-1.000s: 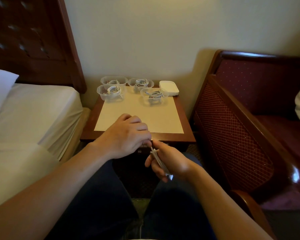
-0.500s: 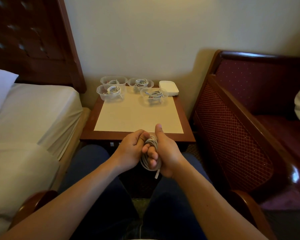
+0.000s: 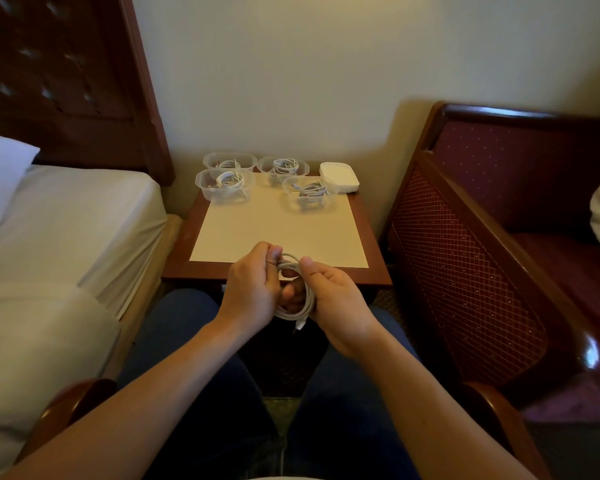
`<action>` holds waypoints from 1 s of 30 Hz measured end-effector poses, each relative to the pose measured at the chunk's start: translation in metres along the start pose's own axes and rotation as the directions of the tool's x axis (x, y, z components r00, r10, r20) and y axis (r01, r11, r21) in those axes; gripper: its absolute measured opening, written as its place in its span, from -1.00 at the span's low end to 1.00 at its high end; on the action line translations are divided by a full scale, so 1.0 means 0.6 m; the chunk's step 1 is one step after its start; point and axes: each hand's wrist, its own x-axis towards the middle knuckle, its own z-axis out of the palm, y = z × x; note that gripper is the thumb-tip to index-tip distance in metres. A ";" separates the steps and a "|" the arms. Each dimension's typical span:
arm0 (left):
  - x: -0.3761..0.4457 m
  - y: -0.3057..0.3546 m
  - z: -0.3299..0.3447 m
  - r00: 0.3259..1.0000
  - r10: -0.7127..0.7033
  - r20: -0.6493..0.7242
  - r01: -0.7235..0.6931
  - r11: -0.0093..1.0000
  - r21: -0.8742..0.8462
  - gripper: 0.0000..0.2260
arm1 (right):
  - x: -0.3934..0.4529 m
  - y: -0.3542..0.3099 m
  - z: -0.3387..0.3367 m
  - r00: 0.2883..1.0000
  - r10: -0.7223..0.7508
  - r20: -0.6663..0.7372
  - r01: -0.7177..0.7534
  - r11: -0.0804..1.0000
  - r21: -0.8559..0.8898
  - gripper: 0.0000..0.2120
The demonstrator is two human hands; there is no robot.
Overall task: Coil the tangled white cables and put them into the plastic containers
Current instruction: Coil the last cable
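A white cable [image 3: 303,306] wound into a loose loop hangs between my two hands, just in front of the small table's near edge. My left hand [image 3: 252,289] pinches the loop's upper left side. My right hand [image 3: 329,292] grips its right side, thumb up, with a plug end dangling below. Several clear plastic containers stand at the back of the table, each with a coiled white cable inside: one at the front left [image 3: 222,185], one behind it [image 3: 230,161], one in the middle [image 3: 283,167] and one at the front right [image 3: 309,195].
A cream mat [image 3: 278,233] covers the wooden table [image 3: 374,271]. White lids [image 3: 338,176] are stacked at its back right corner. A bed [image 3: 56,237] lies to the left, a red wooden-framed armchair [image 3: 482,254] to the right. My knees are below the hands.
The hands came together at the table's near edge and the cable went from a straight bundle to a round loop. Now they have spread slightly, opening the loop.
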 end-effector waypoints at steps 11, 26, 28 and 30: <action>-0.007 -0.017 0.001 0.999 0.002 -0.049 0.000 0.999 0.042 -0.76 | -0.011 0.009 -0.015 0.999 -0.042 -0.021 0.038 0.983 -0.179 -0.71; -0.006 -0.005 0.022 0.974 -0.201 -0.107 0.199 0.980 -0.027 -0.72 | -0.024 0.013 -0.002 0.925 -0.377 -0.045 0.214 0.617 -0.757 -0.54; -0.004 -0.001 0.021 0.973 -0.201 -0.111 0.200 0.980 -0.023 -0.72 | -0.026 0.019 0.002 0.900 -0.435 0.027 0.264 0.494 -0.828 -0.50; -0.006 0.006 0.019 0.978 -0.187 -0.095 0.185 0.982 -0.032 -0.72 | -0.021 0.025 0.002 0.864 -0.504 -0.006 0.252 0.443 -0.861 -0.55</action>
